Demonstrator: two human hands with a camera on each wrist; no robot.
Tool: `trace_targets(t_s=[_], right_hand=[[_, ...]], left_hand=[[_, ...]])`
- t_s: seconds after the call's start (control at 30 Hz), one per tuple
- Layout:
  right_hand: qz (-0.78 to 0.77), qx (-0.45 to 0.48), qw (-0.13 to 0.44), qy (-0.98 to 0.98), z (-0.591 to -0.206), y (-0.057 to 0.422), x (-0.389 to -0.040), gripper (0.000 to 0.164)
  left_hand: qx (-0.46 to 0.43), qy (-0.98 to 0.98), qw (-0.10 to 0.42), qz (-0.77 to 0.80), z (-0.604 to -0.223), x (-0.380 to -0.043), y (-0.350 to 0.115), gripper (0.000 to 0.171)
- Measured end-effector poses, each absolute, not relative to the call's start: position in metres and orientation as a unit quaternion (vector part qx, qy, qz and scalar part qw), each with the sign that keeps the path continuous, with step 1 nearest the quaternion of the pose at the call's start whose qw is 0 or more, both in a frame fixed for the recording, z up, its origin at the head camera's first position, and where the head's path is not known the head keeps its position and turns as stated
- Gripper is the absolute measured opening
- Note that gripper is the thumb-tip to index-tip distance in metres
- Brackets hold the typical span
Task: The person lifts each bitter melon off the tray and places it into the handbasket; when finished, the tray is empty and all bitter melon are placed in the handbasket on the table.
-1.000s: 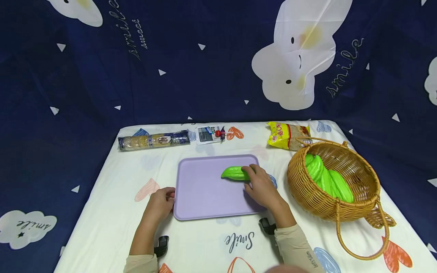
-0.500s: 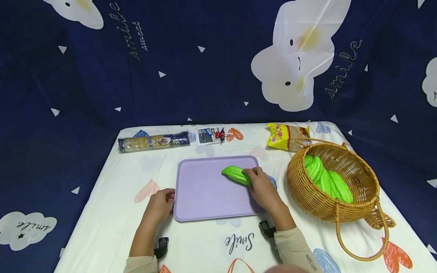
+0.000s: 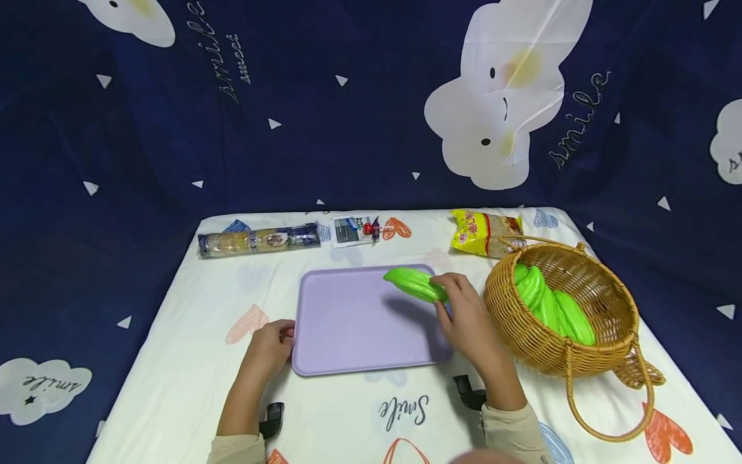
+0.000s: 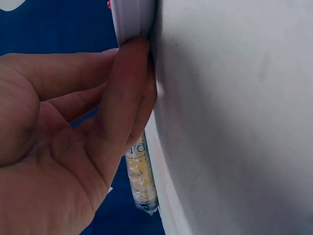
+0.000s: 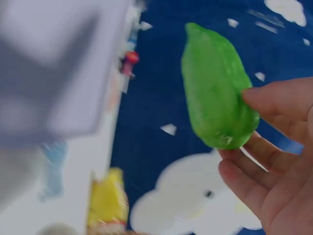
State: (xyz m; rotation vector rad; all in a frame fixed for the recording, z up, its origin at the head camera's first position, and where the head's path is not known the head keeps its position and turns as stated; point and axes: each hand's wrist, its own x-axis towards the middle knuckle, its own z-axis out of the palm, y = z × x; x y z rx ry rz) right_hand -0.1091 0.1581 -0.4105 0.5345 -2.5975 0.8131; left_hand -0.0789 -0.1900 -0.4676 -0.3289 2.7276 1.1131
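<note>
My right hand (image 3: 468,320) holds a green, ribbed, gourd-like fruit (image 3: 413,283) by its right end, between thumb and fingertips. The fruit hangs above the right part of a lilac tray (image 3: 342,322), its pointed end to the left and its shadow on the tray. In the right wrist view the fruit (image 5: 212,88) stands pointed end up, pinched near its blunt end. My left hand (image 3: 270,348) is at the tray's left edge. The left wrist view shows its thumb and fingers pinching the tray's rim (image 4: 134,19).
Right of the tray stands a wicker basket (image 3: 522,328) with several similar green fruits (image 3: 547,303) in it. Along the table's back lie a long clear packet (image 3: 259,240), a small white packet (image 3: 346,232), a red lollipop (image 3: 368,229) and a yellow bag (image 3: 475,232).
The right hand has lifted the green fruit off the tray and shifted right and up with it; its shadow now falls apart from it. The left hand stays at the tray's edge.
</note>
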Motion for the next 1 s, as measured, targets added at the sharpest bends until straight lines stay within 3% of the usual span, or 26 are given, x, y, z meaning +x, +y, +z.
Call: trace_targets(t_s=[0.23,0.5,0.73,1.0], right_hand=[[0.344,0.124,0.285,-0.886,-0.379,0.19,-0.092,0.035],[0.376,-0.071,0.374,-0.845,-0.364,0.235,-0.078,0.032],[0.348,-0.192,0.371,-0.839,-0.375,0.265,-0.075,0.033],[0.341,-0.221,0.358,-0.84,-0.386,0.27,-0.074,0.035]], left_hand=[[-0.101,0.922,0.078,0.367,-0.468,-0.08,-0.191,0.035],[-0.107,0.917,0.084,0.376,-0.467,-0.081,-0.189,0.035],[-0.114,0.916,0.093,0.374,-0.466,-0.08,-0.189,0.035],[-0.116,0.92,0.094,0.363,-0.467,-0.078,-0.188,0.035]])
